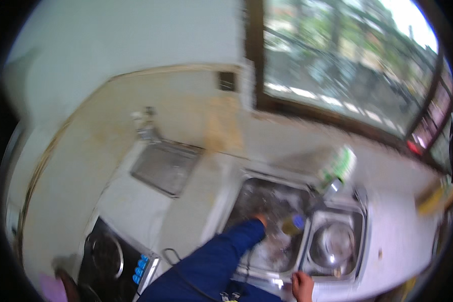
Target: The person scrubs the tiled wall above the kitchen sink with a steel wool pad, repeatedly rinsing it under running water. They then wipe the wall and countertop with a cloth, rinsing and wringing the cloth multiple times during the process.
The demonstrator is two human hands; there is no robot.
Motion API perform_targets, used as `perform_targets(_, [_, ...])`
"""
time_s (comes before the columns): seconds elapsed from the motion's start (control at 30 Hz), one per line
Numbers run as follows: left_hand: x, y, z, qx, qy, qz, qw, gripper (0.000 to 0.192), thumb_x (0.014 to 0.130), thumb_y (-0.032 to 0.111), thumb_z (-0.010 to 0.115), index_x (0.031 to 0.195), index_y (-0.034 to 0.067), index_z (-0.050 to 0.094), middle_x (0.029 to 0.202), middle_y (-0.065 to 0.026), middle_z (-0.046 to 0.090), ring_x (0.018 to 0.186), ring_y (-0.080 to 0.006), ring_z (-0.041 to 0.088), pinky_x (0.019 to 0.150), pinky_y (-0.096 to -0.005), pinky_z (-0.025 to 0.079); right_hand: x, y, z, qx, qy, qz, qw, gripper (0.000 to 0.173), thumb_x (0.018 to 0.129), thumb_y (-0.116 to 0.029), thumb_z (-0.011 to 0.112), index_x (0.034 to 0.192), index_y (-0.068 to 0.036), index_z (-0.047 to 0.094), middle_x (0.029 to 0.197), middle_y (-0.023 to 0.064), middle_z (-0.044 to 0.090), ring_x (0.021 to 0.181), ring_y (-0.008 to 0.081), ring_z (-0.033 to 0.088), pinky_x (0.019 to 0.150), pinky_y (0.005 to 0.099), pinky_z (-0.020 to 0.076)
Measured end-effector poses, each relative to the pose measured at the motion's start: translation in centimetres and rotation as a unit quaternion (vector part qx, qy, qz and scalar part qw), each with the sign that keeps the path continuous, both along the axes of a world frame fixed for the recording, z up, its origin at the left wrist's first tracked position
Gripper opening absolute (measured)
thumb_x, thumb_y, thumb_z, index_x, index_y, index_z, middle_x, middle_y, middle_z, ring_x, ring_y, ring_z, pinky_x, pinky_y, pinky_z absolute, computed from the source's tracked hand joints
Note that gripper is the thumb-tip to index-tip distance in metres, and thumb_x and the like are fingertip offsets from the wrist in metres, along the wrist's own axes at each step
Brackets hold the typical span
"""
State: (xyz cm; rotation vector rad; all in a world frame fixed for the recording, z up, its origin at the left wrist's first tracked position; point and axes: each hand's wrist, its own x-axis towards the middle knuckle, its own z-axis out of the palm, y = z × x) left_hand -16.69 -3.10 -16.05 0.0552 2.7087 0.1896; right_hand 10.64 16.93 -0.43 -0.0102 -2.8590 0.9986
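My left hand (pixel 262 219), in a dark blue sleeve, reaches down into the large steel sink basin (pixel 232 205) of soapy water. Most of its fingers are hidden under the surface, so any hold is out of sight. Close to it in the water lies a yellowish bottle with a blue cap (pixel 293 225). Over the front rim, near the divider between the basins, my right hand (pixel 303 286) has curled fingers; blur hides whether it holds something. The smaller basin (pixel 358 219) on the right contains a round shiny metal bowl or lid (pixel 334 244).
Behind the sink stand a faucet (pixel 334 186) and a green-and-white package (pixel 341 164). Leftward are another small basin (pixel 168 166) with a wall tap (pixel 145 126) and a black stove (pixel 102 256) with blue knobs. A dark cable (pixel 190 281) crosses my sleeve. A window frame (pixel 305 115) rises behind.
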Motion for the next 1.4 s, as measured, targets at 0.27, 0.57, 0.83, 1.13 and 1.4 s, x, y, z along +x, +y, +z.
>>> perform_targets(0.27, [-0.9,-0.9,13.7,0.404,-0.157,-0.019,0.901,0.055,0.068,0.016,0.074,0.117,0.003,0.054,0.084,-0.0126,0.063,0.072,-0.0231,0.061,0.063,-0.0342,0.049,-2.4,-0.9,0.0,0.029,-0.062,0.06,0.996,0.018,0.083,-0.021,0.057,0.092,-0.006,0.062,0.074,0.0211,0.061,0.067,0.0397,0.058,0.059,0.0446,0.0448])
perform_targets(0.57, [1.0,-2.9,12.7,0.294,0.077,-0.136,0.943,0.025,0.06,0.002,0.06,0.084,0.0,0.065,0.083,-0.0228,0.062,0.083,-0.0381,0.061,0.071,-0.0428,0.048,-5.3,-5.9,5.6,0.032,-0.068,0.143,0.987,0.015,0.083,-0.017,0.056,0.089,-0.005,0.059,0.075,0.023,0.058,0.071,0.0429,0.055,0.059,0.0443,0.0432])
perform_targets(0.83, [2.8,-7.8,13.6,0.323,0.181,-0.12,0.921,0.027,0.064,0.005,0.064,0.091,0.001,0.063,0.087,-0.0229,0.062,0.078,-0.0378,0.061,0.069,-0.0406,0.049,-7.7,-9.8,3.9,0.009,-0.015,0.225,0.974,0.015,0.084,-0.018,0.054,0.09,-0.007,0.061,0.075,0.0215,0.059,0.07,0.0398,0.056,0.06,0.0437,0.0436])
perform_targets(1.13, [2.0,-16.8,18.5,0.228,0.078,-0.097,0.966,0.029,0.063,0.017,0.069,0.088,0.002,0.065,0.078,-0.0197,0.063,0.075,-0.0347,0.062,0.067,-0.0413,0.048,-10.3,-15.3,3.6,-0.003,-0.04,0.271,0.962,0.017,0.084,-0.023,0.055,0.09,-0.008,0.062,0.075,0.0211,0.059,0.071,0.0399,0.057,0.059,0.045,0.044])
perform_targets(1.4, [-3.2,-30.1,29.6,0.388,0.35,-0.012,0.853,0.023,0.067,0.018,0.064,0.087,0.008,0.065,0.074,-0.0151,0.063,0.066,-0.0284,0.062,0.063,-0.0371,0.048,-12.2,-17.9,6.4,-0.01,-0.055,0.257,0.965,0.017,0.082,-0.018,0.057,0.092,-0.006,0.064,0.077,0.0213,0.061,0.072,0.0388,0.059,0.063,0.0442,0.0461])
